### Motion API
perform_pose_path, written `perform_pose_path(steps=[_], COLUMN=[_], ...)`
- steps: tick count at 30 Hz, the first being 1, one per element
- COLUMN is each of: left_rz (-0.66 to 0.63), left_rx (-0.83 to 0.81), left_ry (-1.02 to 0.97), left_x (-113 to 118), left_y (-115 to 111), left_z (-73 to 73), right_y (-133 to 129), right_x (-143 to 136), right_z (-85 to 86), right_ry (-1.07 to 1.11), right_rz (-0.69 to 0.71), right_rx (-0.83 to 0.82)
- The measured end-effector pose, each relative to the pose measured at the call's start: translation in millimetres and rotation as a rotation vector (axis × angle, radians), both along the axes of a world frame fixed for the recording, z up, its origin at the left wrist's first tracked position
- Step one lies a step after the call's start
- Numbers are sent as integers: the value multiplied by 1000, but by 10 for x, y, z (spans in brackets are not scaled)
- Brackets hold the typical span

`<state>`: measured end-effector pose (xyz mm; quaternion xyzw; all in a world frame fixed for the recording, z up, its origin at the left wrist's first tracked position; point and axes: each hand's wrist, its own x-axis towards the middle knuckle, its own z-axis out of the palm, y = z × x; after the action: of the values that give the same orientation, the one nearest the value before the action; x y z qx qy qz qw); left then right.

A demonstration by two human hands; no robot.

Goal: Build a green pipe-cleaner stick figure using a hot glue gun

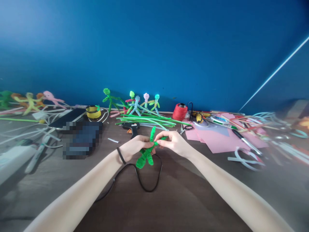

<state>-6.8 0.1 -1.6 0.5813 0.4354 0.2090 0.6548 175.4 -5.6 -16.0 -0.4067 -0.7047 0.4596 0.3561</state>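
Note:
A bright green pipe-cleaner figure (146, 155) is held between both hands above the brown table (135, 209). My left hand (137, 145) pinches its middle, and the fingers hide part of it. The fingertips of my right hand (174, 142) are closed on one of the limbs on the right side. Another limb points up between the hands, and the rounded end hangs toward me. Just behind my left hand lies a black glue gun (131, 128). Its black cord (151, 190) loops on the table below the hands.
Loose green pipe cleaners (147, 120) lie behind the hands, with finished pipe-cleaner figures (137, 104) along the blue wall. A red thread spool (180, 112), scissors (187, 128), pink paper (217, 141) and a marker (246, 141) are at right. Phones and a yellow tape roll (93, 112) lie left.

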Motion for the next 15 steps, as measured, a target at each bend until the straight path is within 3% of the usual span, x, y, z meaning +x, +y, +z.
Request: perform_pose_path(steps=[6,10,12,15], left_rz=[-11,-21,-8,27], left_rx=[-94,-171,-145,3], left_ry=[-69,-127,-117,-57], left_x=[-5,4,17,48], left_y=[-11,-28,-34,-41], left_z=[-17,-27,-24,-4], right_y=[-6,-44,-57,-51], right_x=[13,20,17,-1], right_z=[11,83,106,104], right_ry=[-6,-63,-91,-48], right_rz=[82,130,121,27], right_rx=[50,179,229,133])
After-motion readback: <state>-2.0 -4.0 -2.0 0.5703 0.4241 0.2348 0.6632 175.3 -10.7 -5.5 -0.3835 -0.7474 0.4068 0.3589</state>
